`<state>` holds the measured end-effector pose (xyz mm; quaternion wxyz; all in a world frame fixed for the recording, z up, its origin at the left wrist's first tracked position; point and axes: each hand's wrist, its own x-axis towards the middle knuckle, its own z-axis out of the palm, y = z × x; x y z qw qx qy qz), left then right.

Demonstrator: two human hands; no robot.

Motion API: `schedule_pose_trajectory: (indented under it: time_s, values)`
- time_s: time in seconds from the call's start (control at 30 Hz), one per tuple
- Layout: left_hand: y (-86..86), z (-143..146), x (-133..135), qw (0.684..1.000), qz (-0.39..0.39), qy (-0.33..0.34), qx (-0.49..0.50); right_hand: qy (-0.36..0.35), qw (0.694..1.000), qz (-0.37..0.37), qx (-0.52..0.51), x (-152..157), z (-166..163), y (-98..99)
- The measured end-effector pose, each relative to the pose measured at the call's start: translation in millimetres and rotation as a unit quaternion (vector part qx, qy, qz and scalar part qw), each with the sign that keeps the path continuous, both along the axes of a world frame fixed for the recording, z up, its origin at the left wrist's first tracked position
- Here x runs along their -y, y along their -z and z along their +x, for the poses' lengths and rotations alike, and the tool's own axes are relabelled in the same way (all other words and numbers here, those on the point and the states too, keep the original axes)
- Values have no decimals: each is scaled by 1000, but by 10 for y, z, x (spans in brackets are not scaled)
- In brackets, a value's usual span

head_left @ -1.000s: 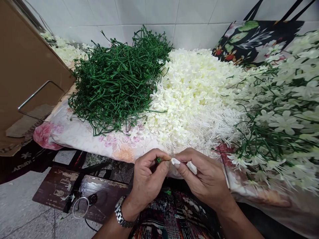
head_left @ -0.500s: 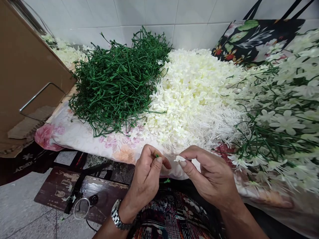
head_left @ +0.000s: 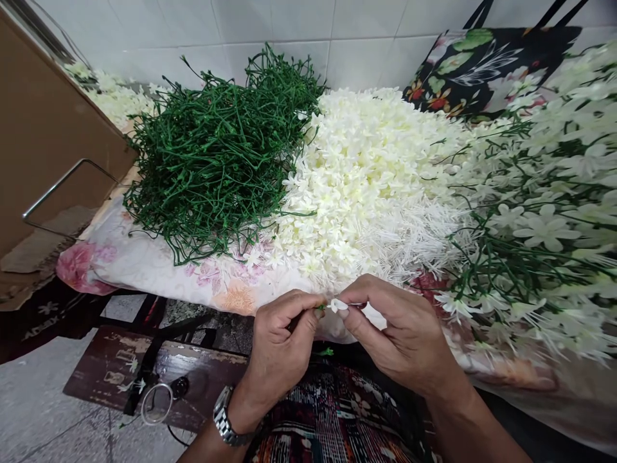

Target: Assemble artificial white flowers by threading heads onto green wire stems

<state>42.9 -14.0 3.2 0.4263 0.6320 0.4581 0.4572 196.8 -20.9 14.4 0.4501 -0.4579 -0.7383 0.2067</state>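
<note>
My left hand [head_left: 286, 331] pinches a green plastic stem [head_left: 321, 308] between thumb and forefinger; only its tip shows. Between thumb and forefinger of my right hand [head_left: 398, 325] is a white artificial flower [head_left: 337, 305], its petals gathered together. Stem tip and flower meet, or nearly meet, in front of my body; I cannot tell whether they are joined. Beyond my hands lie a heap of green stems [head_left: 212, 154], a heap of loose white blossoms [head_left: 357, 173], and a patch of thin white stamens [head_left: 419, 235].
Finished-looking white flowers on green stems [head_left: 544, 231] are piled at the right. A cardboard box [head_left: 48, 141] with a wire handle stands at the left. A floral bag [head_left: 491, 71] leans on the tiled wall. Below left is a worn wooden bench [head_left: 202, 370] with a clear cup [head_left: 157, 404].
My hands have come together, bringing the green stem tip up to the white flower. The left fingers have turned toward the right hand. The view has shifted slightly.
</note>
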Motion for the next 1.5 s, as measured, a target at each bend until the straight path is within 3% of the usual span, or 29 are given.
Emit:
schedule_pose_trajectory:
  time_s: [0.23, 0.57, 0.7, 1.5]
  values:
    - [29, -8, 9, 998, 16, 26, -55, -32, 999, -18, 5, -19, 26, 22]
    - [37, 13, -37, 991, -132, 34, -15, -39, 998, -20, 46, -54, 44, 35]
    - [55, 21, -59, 987, -158, 23, -6, -52, 996, -17, 75, -93, 43, 45]
    - [119, 109, -80, 988, -129, -16, -89, -31, 984, 44, 169, -94, -34, 206]
